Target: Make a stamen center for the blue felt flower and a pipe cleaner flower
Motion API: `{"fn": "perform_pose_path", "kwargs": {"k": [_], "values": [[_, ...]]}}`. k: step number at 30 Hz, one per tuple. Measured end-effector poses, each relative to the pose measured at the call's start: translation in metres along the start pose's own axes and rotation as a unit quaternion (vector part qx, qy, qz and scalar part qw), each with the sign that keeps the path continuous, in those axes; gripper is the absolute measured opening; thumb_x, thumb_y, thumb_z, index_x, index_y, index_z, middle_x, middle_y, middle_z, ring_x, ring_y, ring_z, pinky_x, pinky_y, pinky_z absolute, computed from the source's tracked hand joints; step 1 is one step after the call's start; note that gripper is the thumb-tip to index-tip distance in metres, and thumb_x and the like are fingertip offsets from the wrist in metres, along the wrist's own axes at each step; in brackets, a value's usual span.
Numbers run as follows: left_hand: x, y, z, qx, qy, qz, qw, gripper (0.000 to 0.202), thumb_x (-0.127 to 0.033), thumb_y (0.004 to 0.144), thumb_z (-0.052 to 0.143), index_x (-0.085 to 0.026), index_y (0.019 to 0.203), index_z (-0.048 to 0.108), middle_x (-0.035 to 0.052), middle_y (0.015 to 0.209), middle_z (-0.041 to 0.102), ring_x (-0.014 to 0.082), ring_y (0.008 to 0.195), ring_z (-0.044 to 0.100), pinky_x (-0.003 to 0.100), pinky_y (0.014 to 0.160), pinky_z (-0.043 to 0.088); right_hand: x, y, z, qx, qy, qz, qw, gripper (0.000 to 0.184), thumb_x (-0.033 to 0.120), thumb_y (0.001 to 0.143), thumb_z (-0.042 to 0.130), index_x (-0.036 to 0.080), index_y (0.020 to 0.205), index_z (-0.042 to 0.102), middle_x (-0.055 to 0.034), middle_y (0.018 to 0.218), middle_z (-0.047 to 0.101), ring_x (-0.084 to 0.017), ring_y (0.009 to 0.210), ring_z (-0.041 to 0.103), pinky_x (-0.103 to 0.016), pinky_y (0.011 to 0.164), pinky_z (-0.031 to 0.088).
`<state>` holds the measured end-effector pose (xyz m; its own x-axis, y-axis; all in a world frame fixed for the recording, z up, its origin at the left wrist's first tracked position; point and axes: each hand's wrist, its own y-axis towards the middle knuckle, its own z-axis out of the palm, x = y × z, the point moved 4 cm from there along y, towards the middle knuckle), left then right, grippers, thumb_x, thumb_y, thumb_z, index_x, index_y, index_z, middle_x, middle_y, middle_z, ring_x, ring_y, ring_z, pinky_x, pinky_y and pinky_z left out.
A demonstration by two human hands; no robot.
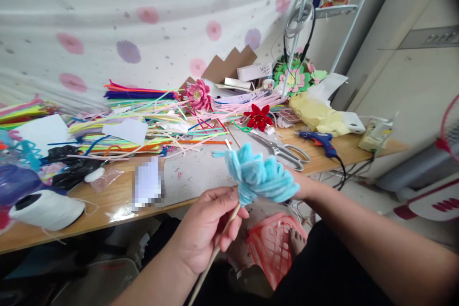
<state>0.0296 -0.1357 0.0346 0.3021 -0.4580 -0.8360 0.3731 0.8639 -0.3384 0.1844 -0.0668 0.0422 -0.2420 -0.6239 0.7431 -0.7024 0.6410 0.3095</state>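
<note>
My left hand (211, 222) is closed around the thin wooden stick (205, 275) just under a light-blue flower (260, 174) of fuzzy pipe cleaners. The flower tilts to the right, its petals bunched and folded. Behind it reaches my right hand (298, 185); only its wrist side shows, and the petals hide the fingers. Scissors (283, 150) lie on the table beyond the flower. A red pipe-cleaner flower (258, 117) and a pink one (198, 95) sit farther back.
Bundles of coloured pipe cleaners (143, 119) cover the wooden table (107, 201). A blue glue gun (321, 142) with a cable lies at the right. A white thread spool (48, 210) is at front left. Below, a red plastic basket (274, 244) stands by a foot.
</note>
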Motion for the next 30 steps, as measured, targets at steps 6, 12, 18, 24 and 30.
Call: {"fn": "perform_pose_path", "kwargs": {"k": [6,12,18,24,30], "values": [[0.014,0.000,0.004,0.038,0.242,-0.103,0.964,0.029,-0.036,0.077,0.058,-0.013,0.060,0.062,0.0006,0.040,0.053,0.0046,0.027,0.037,0.016,0.032,0.020,-0.014,0.021,-0.004,0.143,0.086,0.073,0.983,0.012,0.020,0.075,0.064,0.009,0.076,0.068,-0.0003,0.069,0.068,-0.010,0.061,0.061,-0.020,0.058,0.047],[0.023,0.014,0.001,-0.002,0.392,-0.092,0.915,0.028,-0.035,0.078,0.054,-0.015,0.058,0.058,-0.0015,0.041,0.053,0.0060,0.028,0.036,0.018,0.036,0.023,0.026,0.041,-0.009,0.161,-0.163,-0.044,0.972,0.005,0.012,0.072,0.067,0.014,0.076,0.070,0.0000,0.072,0.067,-0.009,0.063,0.057,-0.020,0.058,0.040],[0.026,0.024,-0.014,-0.058,0.369,-0.057,0.926,0.029,-0.035,0.078,0.053,-0.015,0.058,0.058,-0.0028,0.042,0.052,0.0053,0.029,0.036,0.018,0.036,0.023,0.057,0.029,-0.009,0.073,-0.420,-0.051,0.903,0.007,0.015,0.075,0.062,0.018,0.068,0.065,-0.0025,0.069,0.064,-0.015,0.063,0.056,-0.025,0.050,0.028],[0.023,0.030,-0.024,-0.108,0.282,-0.033,0.953,0.027,-0.033,0.076,0.056,-0.014,0.056,0.057,-0.0020,0.041,0.050,0.0051,0.029,0.036,0.019,0.034,0.022,0.069,0.004,0.000,0.015,-0.459,-0.073,0.885,0.012,0.015,0.079,0.057,0.018,0.068,0.058,-0.0035,0.069,0.056,-0.015,0.061,0.050,-0.028,0.050,0.027],[0.017,0.032,-0.028,-0.133,0.200,0.012,0.971,0.028,-0.035,0.075,0.058,-0.013,0.059,0.056,-0.0027,0.041,0.048,0.0048,0.031,0.036,0.018,0.034,0.021,0.076,-0.016,0.005,-0.020,-0.419,-0.053,0.906,0.020,0.018,0.085,0.049,0.017,0.067,0.056,-0.0049,0.071,0.055,-0.015,0.060,0.047,-0.029,0.054,0.033]]}}
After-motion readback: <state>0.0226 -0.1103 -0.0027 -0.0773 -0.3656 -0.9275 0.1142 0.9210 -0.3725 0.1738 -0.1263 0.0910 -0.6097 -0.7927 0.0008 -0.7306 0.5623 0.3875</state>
